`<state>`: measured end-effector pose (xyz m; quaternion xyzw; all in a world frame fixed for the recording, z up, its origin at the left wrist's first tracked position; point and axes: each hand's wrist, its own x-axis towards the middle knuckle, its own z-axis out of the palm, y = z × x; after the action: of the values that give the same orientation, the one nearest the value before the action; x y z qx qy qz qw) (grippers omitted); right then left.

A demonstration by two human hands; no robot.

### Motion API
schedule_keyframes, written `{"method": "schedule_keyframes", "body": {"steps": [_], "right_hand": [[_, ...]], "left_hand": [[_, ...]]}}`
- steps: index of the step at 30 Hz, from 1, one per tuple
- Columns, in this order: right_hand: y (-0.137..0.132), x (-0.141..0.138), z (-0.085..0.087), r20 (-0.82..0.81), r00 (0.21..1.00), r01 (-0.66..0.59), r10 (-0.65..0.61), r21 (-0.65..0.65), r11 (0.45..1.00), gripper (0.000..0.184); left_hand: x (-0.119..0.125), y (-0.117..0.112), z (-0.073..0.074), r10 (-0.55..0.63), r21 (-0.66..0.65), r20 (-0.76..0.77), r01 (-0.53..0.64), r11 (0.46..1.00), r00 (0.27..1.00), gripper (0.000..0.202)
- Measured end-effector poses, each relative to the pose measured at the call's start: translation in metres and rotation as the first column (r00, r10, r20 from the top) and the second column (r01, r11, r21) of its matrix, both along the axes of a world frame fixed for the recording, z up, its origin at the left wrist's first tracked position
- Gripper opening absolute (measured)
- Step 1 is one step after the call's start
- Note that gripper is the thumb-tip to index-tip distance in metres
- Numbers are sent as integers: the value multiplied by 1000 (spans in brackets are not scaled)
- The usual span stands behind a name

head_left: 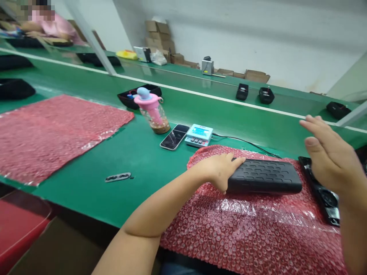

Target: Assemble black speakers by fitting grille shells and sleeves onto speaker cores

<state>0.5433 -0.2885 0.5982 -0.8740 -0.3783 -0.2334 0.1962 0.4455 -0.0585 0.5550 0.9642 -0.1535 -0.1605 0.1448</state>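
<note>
My left hand (222,172) grips the left end of a black speaker casing (265,175) with a raised brick-like pattern on its upper face. The casing lies on a sheet of red bubble wrap (243,233). My right hand (332,156) is raised to the right of the casing, fingers stretched out and holding nothing. Partly hidden behind that hand and forearm, a black speaker panel (318,191) with a round driver lies on the wrap's right side.
Beyond the wrap stand a small light-blue tester (199,133) with a cable, a phone (174,136) and a pink-lidded bottle (155,114). A grey strip (118,177) lies left on the green table (137,202). More bubble wrap (63,133) covers the far left. Someone in pink (53,25) sits opposite.
</note>
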Motion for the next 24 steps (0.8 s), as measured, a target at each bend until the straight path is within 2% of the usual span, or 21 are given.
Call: {"method": "schedule_keyframes", "body": {"steps": [1, 3, 4, 7, 10, 13, 17, 20, 21, 22, 24], "right_hand": [[9, 0, -8, -25, 1000, 0, -1, -21, 1000, 51], [24, 3, -34, -141, 990, -21, -12, -232, 973, 58], [30, 4, -48, -205, 979, -81, 20, -295, 952, 55], [39, 8, -77, -282, 957, -165, 63, -354, 920, 46], [37, 10, -80, -290, 954, -182, 81, -341, 922, 44], [35, 14, -74, -268, 958, -182, 105, -279, 943, 37], [28, 19, -70, -178, 978, -137, 109, -150, 979, 37], [15, 17, -75, -140, 969, -225, 204, -152, 963, 37], [11, 15, -78, -125, 962, -262, 242, -181, 948, 43], [8, 12, -82, -103, 960, -277, 260, -217, 936, 57], [4, 8, -90, -33, 977, -212, 212, -291, 933, 90]], "left_hand": [[-1, -1, 1, -4, 26, 9, 3, 1000, 1000, 112], [-2, -3, 3, 3, 67, 21, -5, 998, 1000, 111], [-3, -5, 3, 18, 86, 28, -20, 996, 999, 109], [-4, -19, 2, 55, 168, 98, -71, 983, 994, 99], [-3, -39, -4, 42, 237, 203, -90, 967, 978, 85], [3, -51, -10, 98, 222, 213, -146, 964, 972, 78], [21, -38, -7, 130, 98, 162, -147, 984, 978, 67], [44, -20, 1, 159, 35, 8, -159, 987, 987, 72], [52, -15, 3, 171, 26, -58, -169, 985, 984, 74], [59, -10, 6, 181, 25, -113, -180, 983, 977, 75], [71, -3, 9, 187, 37, -172, -183, 982, 967, 73]]}}
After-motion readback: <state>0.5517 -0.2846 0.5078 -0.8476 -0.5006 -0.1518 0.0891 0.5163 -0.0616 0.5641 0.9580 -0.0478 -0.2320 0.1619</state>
